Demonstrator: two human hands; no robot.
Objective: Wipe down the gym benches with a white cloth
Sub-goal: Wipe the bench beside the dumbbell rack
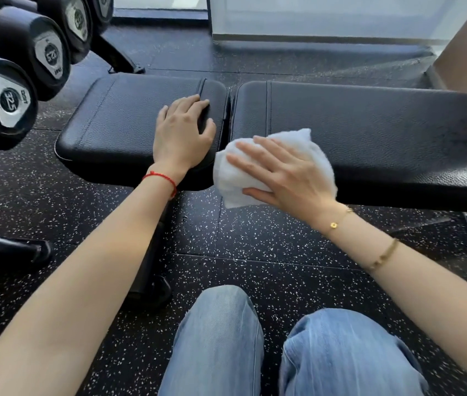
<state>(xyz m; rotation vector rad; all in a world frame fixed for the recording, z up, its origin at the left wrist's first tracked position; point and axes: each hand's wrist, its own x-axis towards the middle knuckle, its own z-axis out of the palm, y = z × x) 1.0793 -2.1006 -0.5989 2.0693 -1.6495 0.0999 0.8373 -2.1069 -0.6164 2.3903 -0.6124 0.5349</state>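
Observation:
A black padded gym bench lies across the view in two pads: a short seat pad (118, 124) on the left and a long back pad (383, 130) on the right, with a narrow gap between them. My left hand (182, 132) rests flat on the seat pad near its right end, fingers straight. My right hand (281, 172) presses a crumpled white cloth (315, 150) against the front left corner of the long pad, fingers spread over it and thumb under its lower edge. Part of the cloth hangs over the pad's front edge.
A rack of black dumbbells (12, 101) crowds the left side, close to the seat pad. The bench's frame and feet (152, 287) stand on speckled black rubber flooring (255, 247). My knees in blue jeans (221, 338) are below. A frosted glass wall (312, 15) runs behind.

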